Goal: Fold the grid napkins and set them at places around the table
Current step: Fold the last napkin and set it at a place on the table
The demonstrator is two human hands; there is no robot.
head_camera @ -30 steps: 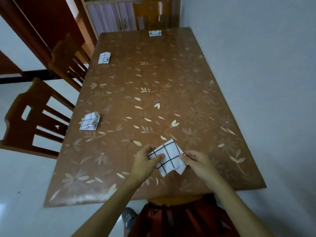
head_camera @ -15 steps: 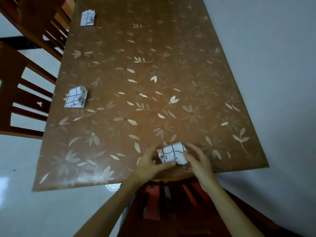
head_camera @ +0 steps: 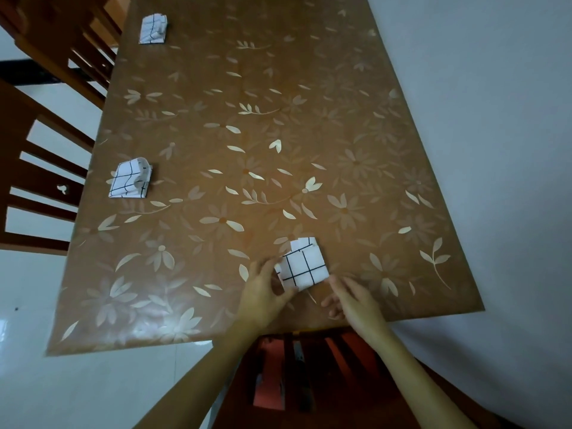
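A folded white napkin with black grid lines (head_camera: 305, 264) lies flat on the brown flower-patterned table (head_camera: 309, 119), close to its near edge. My left hand (head_camera: 264, 294) pinches the napkin's lower-left edge between thumb and fingers. Just off the napkin's lower-right corner, my right hand (head_camera: 349, 300) rests on the table with its fingers apart and holds nothing. Two more folded grid napkins sit along the left edge, one at mid-table (head_camera: 131, 181) and one farther away (head_camera: 152, 29).
Wooden chairs stand along the table's left side (head_camera: 37, 181), (head_camera: 62, 41), and another chair (head_camera: 294, 382) is tucked under the near edge below my arms. A pale wall (head_camera: 495, 150) runs along the table's right side.
The napkin went from held up between both hands to lying folded smaller on the table. My right hand has let go of it. The view has tilted down.
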